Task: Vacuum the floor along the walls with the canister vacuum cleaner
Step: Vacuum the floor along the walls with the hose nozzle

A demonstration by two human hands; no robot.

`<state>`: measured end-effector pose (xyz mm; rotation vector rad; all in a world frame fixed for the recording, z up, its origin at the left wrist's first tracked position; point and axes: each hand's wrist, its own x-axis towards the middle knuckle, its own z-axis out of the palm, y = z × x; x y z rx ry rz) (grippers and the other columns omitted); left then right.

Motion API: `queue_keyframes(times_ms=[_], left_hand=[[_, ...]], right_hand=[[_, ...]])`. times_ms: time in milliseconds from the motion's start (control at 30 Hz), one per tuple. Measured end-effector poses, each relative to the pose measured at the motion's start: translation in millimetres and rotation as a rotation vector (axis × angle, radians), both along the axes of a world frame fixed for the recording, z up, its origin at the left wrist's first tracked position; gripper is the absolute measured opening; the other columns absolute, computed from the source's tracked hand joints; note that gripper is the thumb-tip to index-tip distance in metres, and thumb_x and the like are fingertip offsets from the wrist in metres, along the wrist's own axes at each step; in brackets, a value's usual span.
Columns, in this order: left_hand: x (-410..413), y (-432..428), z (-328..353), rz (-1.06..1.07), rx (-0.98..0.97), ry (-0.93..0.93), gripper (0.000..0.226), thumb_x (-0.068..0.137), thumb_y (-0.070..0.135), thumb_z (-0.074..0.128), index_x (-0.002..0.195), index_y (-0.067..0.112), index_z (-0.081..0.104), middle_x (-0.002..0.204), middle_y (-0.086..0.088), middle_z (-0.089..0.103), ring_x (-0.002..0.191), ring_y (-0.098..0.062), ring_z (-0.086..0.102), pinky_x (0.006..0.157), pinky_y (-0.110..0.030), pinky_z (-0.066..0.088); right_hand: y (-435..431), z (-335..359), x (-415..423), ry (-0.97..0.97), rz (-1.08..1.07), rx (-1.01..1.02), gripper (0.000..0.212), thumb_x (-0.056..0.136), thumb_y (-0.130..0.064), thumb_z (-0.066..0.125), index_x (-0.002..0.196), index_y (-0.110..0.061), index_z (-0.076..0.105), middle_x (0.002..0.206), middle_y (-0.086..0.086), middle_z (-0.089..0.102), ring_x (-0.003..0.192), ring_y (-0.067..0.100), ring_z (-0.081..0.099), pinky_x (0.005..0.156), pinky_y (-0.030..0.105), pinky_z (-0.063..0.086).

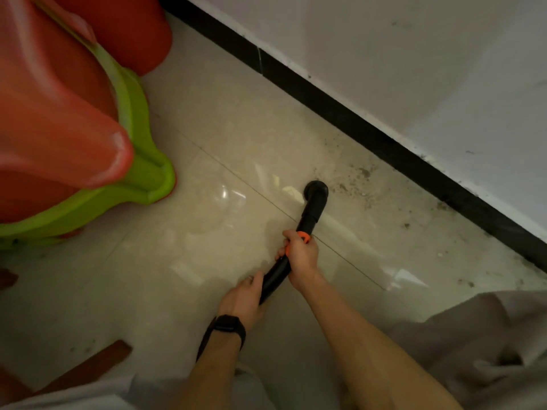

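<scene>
Near the black skirting board, right hand and left hand both grip the black plastic vacuum tube, and the grey grit to its right looks mostly unvacuumed tbh.

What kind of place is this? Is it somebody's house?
Probably a room in a home, right by a wall. There is a shiny tiled floor, a white wall with a black baseboard, and a big red and green plastic thing, maybe a child's toy.
</scene>
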<state>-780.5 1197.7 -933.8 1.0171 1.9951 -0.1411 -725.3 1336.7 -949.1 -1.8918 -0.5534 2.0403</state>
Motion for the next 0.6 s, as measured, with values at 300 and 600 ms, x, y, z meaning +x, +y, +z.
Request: queue_keyframes(times_ms=[300, 600], left_hand=[[27.4, 28.1, 4.8, 0.076, 0.069, 0.110, 0.049, 0.095, 0.030, 0.050, 0.140, 0.023, 0.031, 0.121, -0.002, 0.054, 0.103, -0.023, 0.056, 0.076, -0.035, 0.046], [42.7, 79.8, -0.3, 0.099, 0.191, 0.228, 0.041, 0.096, 0.035, 0.049, 0.132, 0.022, 0.035, 0.119, -0.002, 0.053, 0.103, -0.024, 0.055, 0.071, -0.033, 0.037]], right_hand=[[36.5, 0.2, 10.0, 0.046, 0.088, -0.031, 0.012, 0.089, -0.004, 0.066, 0.087, -0.010, 0.055, 0.056, 0.002, 0.050, 0.044, 0.016, 0.046, 0.049, 0.031, 0.047], [93.1, -6.5, 13.9, 0.110, 0.119, -0.006, 0.016, 0.088, -0.004, 0.065, 0.081, -0.012, 0.053, 0.060, 0.002, 0.048, 0.044, 0.014, 0.043, 0.047, 0.028, 0.044]])
